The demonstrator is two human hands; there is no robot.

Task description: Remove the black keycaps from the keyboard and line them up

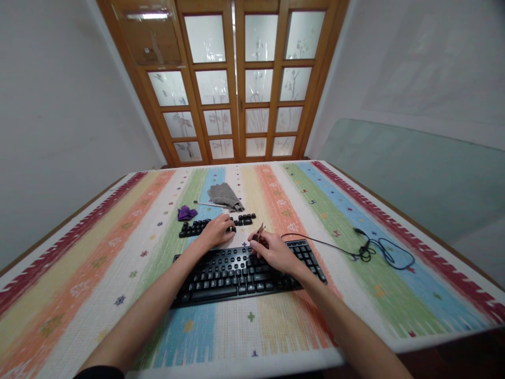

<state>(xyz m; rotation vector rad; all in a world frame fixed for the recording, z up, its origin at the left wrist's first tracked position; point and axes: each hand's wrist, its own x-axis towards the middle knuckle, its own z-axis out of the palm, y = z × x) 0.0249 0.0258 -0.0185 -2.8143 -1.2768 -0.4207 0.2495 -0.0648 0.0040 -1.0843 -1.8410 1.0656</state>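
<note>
A black keyboard [221, 278] lies before me, its upper left rows showing bare posts where keycaps are off. Beyond it, loose black keycaps [193, 227] sit in rows on the cloth. My left hand [216, 231] reaches over these rows, fingers bent down around a keycap [232, 229]; part of the grip is hidden. Above the keyboard's upper middle, my right hand [272, 250] is closed on a small brown pronged tool [261, 228], its exact kind unclear. A dark piece like a keycap [254, 238] shows by the right fingertips.
Behind the keycaps lie a grey cloth [225, 196], a thin stick-like brush [209, 203] and a crumpled purple cloth [187, 213]. The keyboard's black cable [319, 242] runs right to a loose coil. A striped tablecloth [150, 252] covers the table; a glass-paned door [236, 84] stands beyond.
</note>
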